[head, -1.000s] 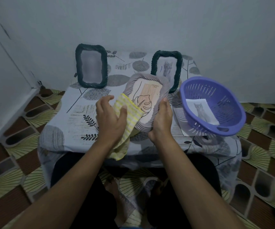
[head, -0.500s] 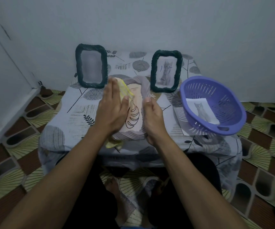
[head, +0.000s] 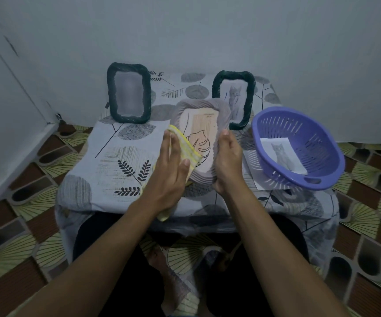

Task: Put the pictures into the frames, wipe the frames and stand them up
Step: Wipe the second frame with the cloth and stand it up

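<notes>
Centre of the surface, mid-wipe. Left hand [head: 171, 165] lies flat, fingers straight, pressing a yellow striped cloth [head: 188, 151] onto the face of a grey woven-rim picture frame [head: 198, 106]; the cloth's tail hangs below the wrist. Right hand [head: 228, 163] grips that frame's right edge, thumb on the front and fingers wrapped behind, holding it tilted up off the leaf-print covered surface [head: 121, 161].

The grey frame already has its line-drawing picture [head: 204, 133] in, so my read is loaded, wipe underway, not yet stood up.

Behind it, two dark green woven-rim frames stand upright near the wall:
- right one [head: 237, 97] shows a cat picture, looks done
- left one [head: 129, 93] has a pale, blurred pane; can't tell whether it holds a picture

Off to the right, a purple slotted plastic basket [head: 310, 138] holds a loose cat print [head: 281, 154], unframed.

Left to do: finish the wipe, stand the grey frame, and possibly frame that print.
</notes>
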`<act>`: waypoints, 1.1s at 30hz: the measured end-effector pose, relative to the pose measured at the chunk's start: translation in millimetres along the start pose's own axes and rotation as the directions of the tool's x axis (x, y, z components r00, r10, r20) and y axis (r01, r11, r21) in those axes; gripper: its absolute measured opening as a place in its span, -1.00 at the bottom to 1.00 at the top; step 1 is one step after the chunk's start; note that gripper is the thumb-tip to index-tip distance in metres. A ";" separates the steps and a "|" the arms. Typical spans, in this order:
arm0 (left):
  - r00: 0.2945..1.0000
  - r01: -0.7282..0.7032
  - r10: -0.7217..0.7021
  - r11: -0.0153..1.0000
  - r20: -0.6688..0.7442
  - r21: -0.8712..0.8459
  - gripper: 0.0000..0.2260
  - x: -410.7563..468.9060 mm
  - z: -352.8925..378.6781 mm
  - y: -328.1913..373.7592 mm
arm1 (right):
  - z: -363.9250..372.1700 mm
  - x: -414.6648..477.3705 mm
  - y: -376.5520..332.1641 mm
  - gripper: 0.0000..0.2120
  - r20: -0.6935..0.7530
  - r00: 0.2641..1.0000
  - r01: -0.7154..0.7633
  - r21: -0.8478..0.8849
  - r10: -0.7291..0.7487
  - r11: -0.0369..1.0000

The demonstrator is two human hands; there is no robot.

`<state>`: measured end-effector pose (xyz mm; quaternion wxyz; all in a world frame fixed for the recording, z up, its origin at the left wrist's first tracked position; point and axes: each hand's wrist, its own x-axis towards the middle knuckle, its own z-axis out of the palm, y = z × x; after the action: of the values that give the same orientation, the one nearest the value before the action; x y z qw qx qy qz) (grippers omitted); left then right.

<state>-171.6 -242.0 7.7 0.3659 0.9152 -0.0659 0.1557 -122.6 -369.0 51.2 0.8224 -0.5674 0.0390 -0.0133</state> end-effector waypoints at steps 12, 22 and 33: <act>0.975 0.199 -0.194 0.979 -0.110 0.039 -0.38 36.6 -19.4 -0.7 | 11.9 -21.5 8.9 -0.56 0.081 0.996 -0.031 -0.026 0.033 0.999; 1.000 0.008 -0.011 0.963 0.013 0.270 -0.33 -1.9 7.2 -11.5 | 5.4 -4.3 9.4 -0.36 0.071 0.997 0.028 -0.008 -0.027 1.000; 0.981 0.151 -0.143 0.987 -0.132 0.056 -0.45 42.4 -42.2 -26.3 | -11.9 -8.5 -2.9 -0.65 0.424 0.876 -0.172 -0.172 0.230 0.970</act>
<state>-135.4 -194.1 33.6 0.3496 0.9172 0.0305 0.1886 -132.0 -380.5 50.2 0.7683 -0.6004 -0.0885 0.2036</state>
